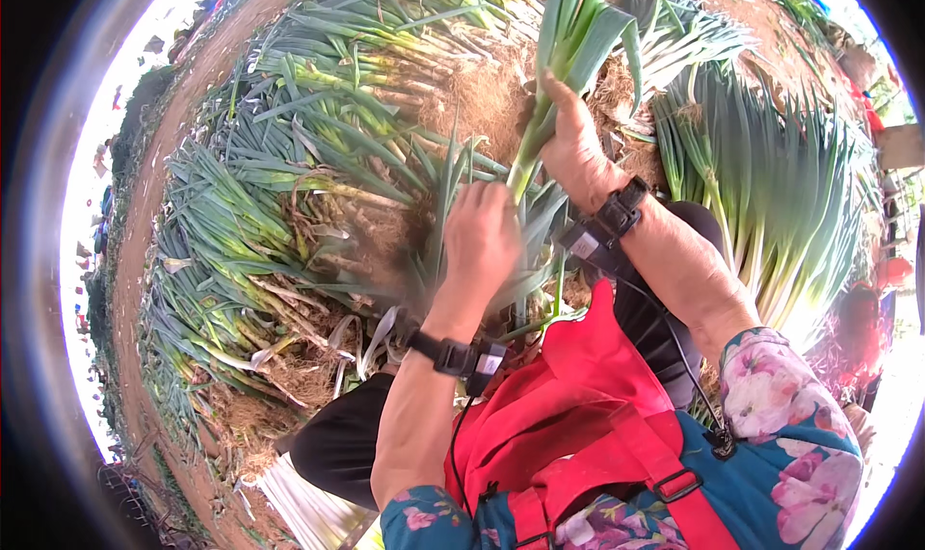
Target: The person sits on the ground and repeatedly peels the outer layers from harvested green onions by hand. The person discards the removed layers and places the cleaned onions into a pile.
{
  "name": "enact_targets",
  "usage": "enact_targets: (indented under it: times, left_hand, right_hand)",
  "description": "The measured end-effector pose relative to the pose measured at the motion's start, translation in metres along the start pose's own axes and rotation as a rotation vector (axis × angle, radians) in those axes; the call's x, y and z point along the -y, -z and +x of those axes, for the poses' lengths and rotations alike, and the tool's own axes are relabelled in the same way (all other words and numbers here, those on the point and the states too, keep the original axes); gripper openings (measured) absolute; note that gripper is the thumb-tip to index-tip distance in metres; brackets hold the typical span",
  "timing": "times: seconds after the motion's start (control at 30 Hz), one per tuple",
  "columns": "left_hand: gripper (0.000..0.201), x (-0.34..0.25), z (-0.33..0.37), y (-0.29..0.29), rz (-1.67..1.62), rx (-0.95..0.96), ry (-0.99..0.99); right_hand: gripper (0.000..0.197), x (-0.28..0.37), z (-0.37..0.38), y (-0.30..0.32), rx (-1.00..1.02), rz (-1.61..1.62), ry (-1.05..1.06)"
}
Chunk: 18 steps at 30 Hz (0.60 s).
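Observation:
My right hand (576,145) is wrapped round a thick green onion (578,39), whose broad leaves point up and away from me. Its pale stalk slants down toward my left hand (482,232). That hand is closed in a fist at the stalk's lower end, slightly smeared by motion, and its fingers hide whatever is in them. Loose green leaves (448,189) stick out beside the left fist. Both wrists wear black straps with small boxes. A red apron (568,386) covers my lap below the hands.
Heaps of green onions with earthy roots (226,232) curve round my left and far side. A neat bundle (771,184) lies on the right, and a smaller one (674,39) is at the far right. Brown soil (145,290) borders the heaps. White stalks (308,502) lie by my left knee.

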<state>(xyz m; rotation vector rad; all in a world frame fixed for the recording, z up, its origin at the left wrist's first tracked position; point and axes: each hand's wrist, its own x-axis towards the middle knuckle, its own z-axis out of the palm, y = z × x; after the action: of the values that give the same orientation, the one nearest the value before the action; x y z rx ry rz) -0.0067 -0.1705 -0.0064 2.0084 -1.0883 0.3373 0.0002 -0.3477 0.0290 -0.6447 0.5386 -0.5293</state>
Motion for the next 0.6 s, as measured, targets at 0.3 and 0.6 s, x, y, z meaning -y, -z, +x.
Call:
enact_targets:
  times: [0.3,0.6]
  left_hand:
    - [0.01,0.067,-0.098,0.053,-0.294,-0.345,0.729]
    - [0.019,0.112,-0.129,0.095,-0.115,-0.114,1.052]
  right_hand:
    - [0.031,0.021,0.007,0.002,0.006,0.094,-0.011]
    - [0.04,0.044,0.016,0.025,0.31,0.074,0.073]
